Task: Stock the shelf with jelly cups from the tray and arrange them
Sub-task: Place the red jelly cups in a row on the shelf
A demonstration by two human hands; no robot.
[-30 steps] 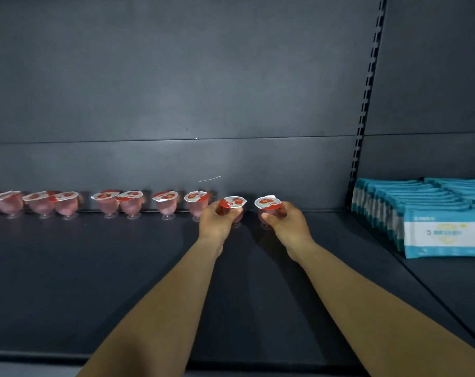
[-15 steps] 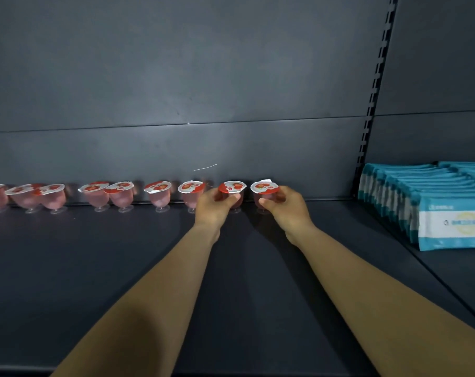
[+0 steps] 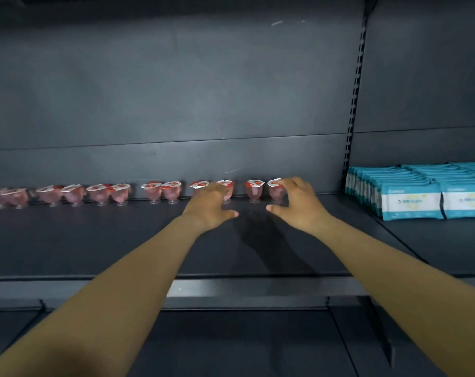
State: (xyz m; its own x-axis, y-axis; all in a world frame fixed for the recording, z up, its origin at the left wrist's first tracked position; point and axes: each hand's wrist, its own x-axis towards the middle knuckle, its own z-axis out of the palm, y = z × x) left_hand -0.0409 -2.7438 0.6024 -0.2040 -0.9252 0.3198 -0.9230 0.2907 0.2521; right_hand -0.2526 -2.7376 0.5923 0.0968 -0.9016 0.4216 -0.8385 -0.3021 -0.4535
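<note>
Several pink jelly cups with red and white lids stand in a row along the back of the dark shelf (image 3: 94,240). The two at the right end, one (image 3: 254,191) and the other (image 3: 276,193), stand free on the shelf. My left hand (image 3: 211,206) hovers in front of the cups further left with loosely spread fingers, partly hiding a cup (image 3: 226,186). My right hand (image 3: 299,202) is spread beside the rightmost cup, its fingertips near the lid, holding nothing. No tray is in view.
Blue and white packets (image 3: 413,198) stand packed on the neighbouring shelf to the right, past a slotted upright (image 3: 352,118). The shelf's front edge (image 3: 230,284) runs below my forearms, with a lower shelf underneath.
Both hands have let go of the two cups, which now stand at the right end of the row. The hands have opened and drawn back slightly. The view has tilted down.
</note>
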